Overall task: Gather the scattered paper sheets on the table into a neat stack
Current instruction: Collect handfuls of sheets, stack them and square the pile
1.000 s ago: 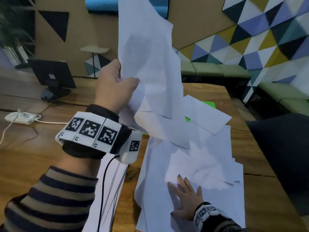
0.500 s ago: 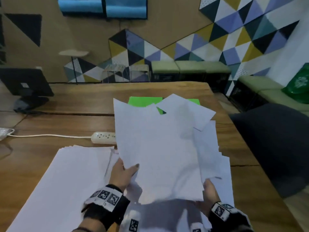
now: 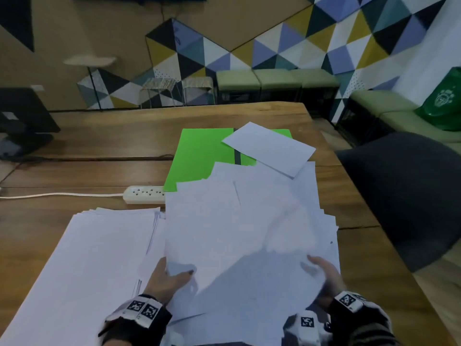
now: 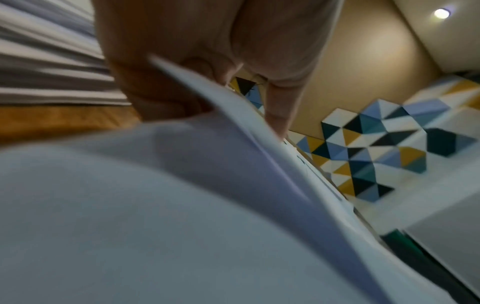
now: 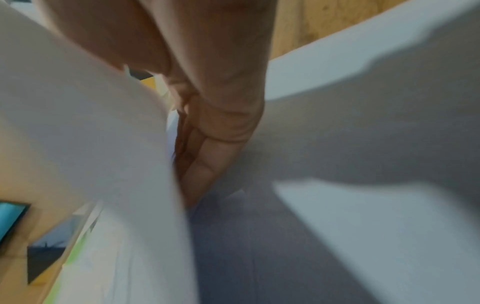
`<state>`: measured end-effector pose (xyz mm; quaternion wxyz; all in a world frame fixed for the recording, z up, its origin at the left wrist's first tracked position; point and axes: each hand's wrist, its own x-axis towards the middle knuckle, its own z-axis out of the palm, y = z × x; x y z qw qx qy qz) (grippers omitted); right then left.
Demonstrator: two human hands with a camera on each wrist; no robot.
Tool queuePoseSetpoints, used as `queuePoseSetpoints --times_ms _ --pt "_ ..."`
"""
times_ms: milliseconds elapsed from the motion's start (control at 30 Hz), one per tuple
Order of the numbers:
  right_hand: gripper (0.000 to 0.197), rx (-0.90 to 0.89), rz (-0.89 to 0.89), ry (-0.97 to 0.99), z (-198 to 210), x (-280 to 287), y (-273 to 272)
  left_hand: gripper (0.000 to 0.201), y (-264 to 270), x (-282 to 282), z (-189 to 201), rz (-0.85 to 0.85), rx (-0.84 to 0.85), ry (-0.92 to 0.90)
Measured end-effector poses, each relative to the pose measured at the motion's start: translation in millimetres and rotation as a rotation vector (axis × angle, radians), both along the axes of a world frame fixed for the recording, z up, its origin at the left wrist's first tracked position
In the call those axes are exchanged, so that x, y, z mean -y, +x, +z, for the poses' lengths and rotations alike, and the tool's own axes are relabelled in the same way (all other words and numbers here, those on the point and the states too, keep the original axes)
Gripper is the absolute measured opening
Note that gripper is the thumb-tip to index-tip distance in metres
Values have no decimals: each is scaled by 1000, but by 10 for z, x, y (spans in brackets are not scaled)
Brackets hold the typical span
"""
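Head view: L hand (image 3: 166, 278) at lower centre pinches the near left edge of a loose bundle of sheets (image 3: 232, 233), thumb on top. R hand (image 3: 324, 275) at lower right grips the bundle's near right edge, fingers partly hidden by paper. Bundle is fanned and skewed at centre of frame, over more sheets on the table (image 3: 361, 208). Neat stack (image 3: 82, 265) lies at lower left, just beside the L hand. One stray sheet (image 3: 268, 148) at upper centre lies across a green folder (image 3: 199, 156); power strip (image 3: 146, 194) at centre left, near the stack's far edge.

L wrist view: blurred; fingers (image 4: 161, 88) curl under the sheet edge, thumb above = holding paper.

R wrist view: blurred; fingers (image 5: 207, 156) tucked between paper layers, gripping.

To do it well, prob.: keep both grips light, square the edges w/ a tap on the table, then lay the bundle flush on the stack. Don't crease corners; the stray sheet is not yet collected.
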<state>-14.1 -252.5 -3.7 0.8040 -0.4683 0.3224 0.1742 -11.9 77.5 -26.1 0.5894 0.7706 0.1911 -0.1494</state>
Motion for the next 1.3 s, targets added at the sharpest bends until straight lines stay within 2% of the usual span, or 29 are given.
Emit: queuePoseSetpoints --times_ms 67,100,167,200,233,267,300,333,367,400,433,467,500,533,567,600,633,733,800,867,933,1033,1067,1167,1200,1300 --pt "26 -32 126 -229 -62 25 40 70 42 30 12 21 25 54" --pt "22 -61 157 -344 -68 23 78 67 54 60 106 -1 22 114" --pt "35 -71 323 -556 -55 18 143 35 71 105 208 -37 7 229" --pt "38 -68 438 -642 -22 45 173 26 90 102 229 -79 -13 260" --pt "33 -59 487 -707 15 64 203 29 108 92 255 -88 -14 284" --pt "24 -40 439 -694 25 102 243 23 120 57 248 -70 -29 272" --pt "17 9 318 -649 73 132 267 28 118 15 251 -29 -32 260" --pt "16 61 170 -535 98 151 279 48 132 -48 179 36 -58 231" --pt "27 100 77 -370 127 147 270 61 135 -78 143 94 -76 189" --pt "46 120 0 -152 145 130 247 68 133 -83 117 148 -90 152" --pt "75 115 -13 -24 120 104 230 72 130 -55 103 186 -100 132" --pt "103 84 44 -39 120 15 190 74 132 -23 45 202 -113 106" --pt "112 51 117 -90 72 -74 157 73 126 26 25 212 -112 84" --pt "94 49 164 -162 -5 -141 144 70 117 67 -5 207 -119 67" --pt "64 56 149 -248 -29 -215 138 66 105 107 -10 200 -128 53" --pt "42 41 116 -346 -45 -266 157 62 88 133 -9 194 -137 33" --pt "33 22 101 -434 -32 -287 172 60 70 161 14 181 -149 22" --pt "32 23 68 -543 1 -210 306 68 60 125 10 135 -151 -13" --pt "32 1 16 -512 0 -139 361 80 63 48 -34 122 -148 -28" --pt "28 -32 -21 -389 -26 -81 379 81 58 -6 -29 96 -133 -7" --pt "27 -62 9 -254 -50 -32 387 71 59 -35 48 58 -96 -16" --pt "29 -73 177 -256 18 28 363 37 98 -54 164 54 -83 -59" --pt "31 -67 223 -287 72 56 366 31 109 -52 166 62 -98 -29" --pt "35 -104 353 -483 119 169 483 40 125 -78 122 36 -154 121" --pt "36 -105 357 -592 90 214 573 37 135 -95 114 18 -160 132" --pt "30 -74 520 -908 25 293 826 34 140 -114 149 11 -147 128"
